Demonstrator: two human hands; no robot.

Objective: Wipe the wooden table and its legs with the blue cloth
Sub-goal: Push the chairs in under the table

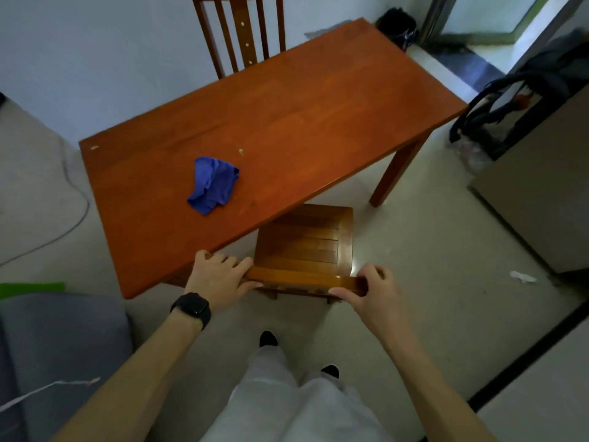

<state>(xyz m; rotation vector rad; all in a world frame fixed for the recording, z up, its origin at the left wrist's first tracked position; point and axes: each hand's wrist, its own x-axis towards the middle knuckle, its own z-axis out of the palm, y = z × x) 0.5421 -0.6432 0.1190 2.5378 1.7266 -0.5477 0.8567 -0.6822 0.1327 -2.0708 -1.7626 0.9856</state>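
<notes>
Wooden chair (302, 244) half beneath table (271, 122)

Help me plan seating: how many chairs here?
2: far chair behind the table; near chair at its front, held by left hand and right hand. More may be hidden.

Reddish-brown wooden table (287, 122), bright blue cloth (213, 185) beyond the hands, black watch (192, 309) on left wrist, pale grey trousers (287, 406)

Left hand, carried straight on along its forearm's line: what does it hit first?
The left hand grips the chair's top rail; beyond that, probably the near edge of the wooden table, though relative height is unclear.
</notes>
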